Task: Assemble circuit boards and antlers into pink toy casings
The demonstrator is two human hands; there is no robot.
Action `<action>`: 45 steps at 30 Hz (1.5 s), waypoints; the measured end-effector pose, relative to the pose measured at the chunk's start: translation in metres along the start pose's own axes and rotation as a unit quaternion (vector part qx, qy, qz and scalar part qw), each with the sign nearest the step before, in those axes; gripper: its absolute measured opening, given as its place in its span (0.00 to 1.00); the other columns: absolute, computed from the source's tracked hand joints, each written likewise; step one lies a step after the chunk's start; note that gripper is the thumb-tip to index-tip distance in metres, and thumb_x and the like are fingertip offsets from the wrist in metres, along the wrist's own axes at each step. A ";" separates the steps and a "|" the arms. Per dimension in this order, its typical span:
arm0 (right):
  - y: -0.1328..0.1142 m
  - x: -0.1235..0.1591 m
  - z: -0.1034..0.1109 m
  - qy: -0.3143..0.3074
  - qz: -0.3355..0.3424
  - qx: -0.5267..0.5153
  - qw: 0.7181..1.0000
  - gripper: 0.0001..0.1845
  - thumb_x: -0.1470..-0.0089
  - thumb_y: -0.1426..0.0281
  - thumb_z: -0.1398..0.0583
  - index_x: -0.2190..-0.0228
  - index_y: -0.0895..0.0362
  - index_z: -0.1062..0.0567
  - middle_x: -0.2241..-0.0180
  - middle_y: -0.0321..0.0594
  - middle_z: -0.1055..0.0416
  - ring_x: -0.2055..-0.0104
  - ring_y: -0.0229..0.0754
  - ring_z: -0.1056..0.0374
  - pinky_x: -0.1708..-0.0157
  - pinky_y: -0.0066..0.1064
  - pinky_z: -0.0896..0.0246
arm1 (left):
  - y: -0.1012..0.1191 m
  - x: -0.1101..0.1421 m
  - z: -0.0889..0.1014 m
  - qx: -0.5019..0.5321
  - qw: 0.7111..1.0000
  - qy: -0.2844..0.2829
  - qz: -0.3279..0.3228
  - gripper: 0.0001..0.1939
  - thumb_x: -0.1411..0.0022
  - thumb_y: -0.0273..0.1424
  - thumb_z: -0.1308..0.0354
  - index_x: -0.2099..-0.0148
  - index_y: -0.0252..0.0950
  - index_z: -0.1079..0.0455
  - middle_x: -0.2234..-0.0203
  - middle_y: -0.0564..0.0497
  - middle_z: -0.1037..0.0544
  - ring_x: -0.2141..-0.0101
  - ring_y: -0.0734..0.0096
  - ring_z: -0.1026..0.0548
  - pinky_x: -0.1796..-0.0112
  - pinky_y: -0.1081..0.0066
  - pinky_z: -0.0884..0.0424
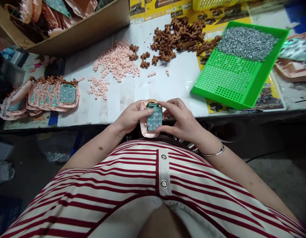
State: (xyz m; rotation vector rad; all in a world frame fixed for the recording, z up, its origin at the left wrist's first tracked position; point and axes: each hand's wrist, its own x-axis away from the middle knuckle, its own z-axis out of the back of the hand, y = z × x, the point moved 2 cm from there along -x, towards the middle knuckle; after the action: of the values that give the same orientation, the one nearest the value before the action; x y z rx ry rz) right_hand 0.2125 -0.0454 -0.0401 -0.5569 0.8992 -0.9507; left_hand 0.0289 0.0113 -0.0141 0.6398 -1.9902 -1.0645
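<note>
A pink plastic casing (144,127) with a green circuit board (154,119) in it is held at the table's front edge, close to my body. My left hand (130,117) grips its left side, thumb lying over the upper part of the board. On the other side my right hand (180,119) is closed around the right edge, its thumb at the board's lower right corner and its index finger near the top. The fingers behind the casing are hidden.
Small pink plastic pieces (118,61) and brown bone-shaped parts (167,39) lie beyond my hands. A green basket (252,94) holds many screws (247,41). Several filled casings (67,94) stand in rows at left. A cardboard box (81,31) is behind them.
</note>
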 end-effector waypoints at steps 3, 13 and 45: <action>0.002 0.000 -0.001 0.006 0.000 -0.011 1.000 0.45 0.48 0.48 0.34 0.36 0.53 0.37 0.51 0.48 0.35 0.61 0.42 0.30 0.62 0.38 0.21 | 0.000 -0.001 0.000 0.010 1.000 0.006 -0.004 0.21 0.51 0.35 0.26 0.55 0.32 0.24 0.64 0.47 0.18 0.65 0.67 0.21 0.57 0.66 0.25; 0.008 -0.004 0.000 -0.025 -0.033 -0.026 0.999 0.42 0.49 0.51 0.32 0.38 0.52 0.35 0.51 0.47 0.34 0.60 0.42 0.28 0.63 0.37 0.22 | 0.001 -0.004 0.002 0.017 1.000 0.011 -0.010 0.21 0.51 0.33 0.26 0.55 0.32 0.23 0.63 0.47 0.18 0.63 0.68 0.21 0.54 0.66 0.26; 0.007 -0.006 0.001 -0.052 -0.041 -0.027 0.997 0.43 0.46 0.50 0.35 0.34 0.50 0.38 0.54 0.46 0.30 0.57 0.47 0.26 0.54 0.44 0.24 | -0.006 -0.008 0.020 -0.002 0.997 -0.074 0.002 0.29 0.48 0.43 0.27 0.48 0.33 0.25 0.55 0.41 0.18 0.54 0.56 0.19 0.53 0.63 0.25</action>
State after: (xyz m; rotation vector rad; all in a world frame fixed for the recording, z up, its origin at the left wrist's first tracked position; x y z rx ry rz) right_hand 0.2146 -0.0371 -0.0422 -0.6882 0.8142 -0.9653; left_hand 0.0171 0.0230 -0.0297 0.5687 -2.1138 -1.1411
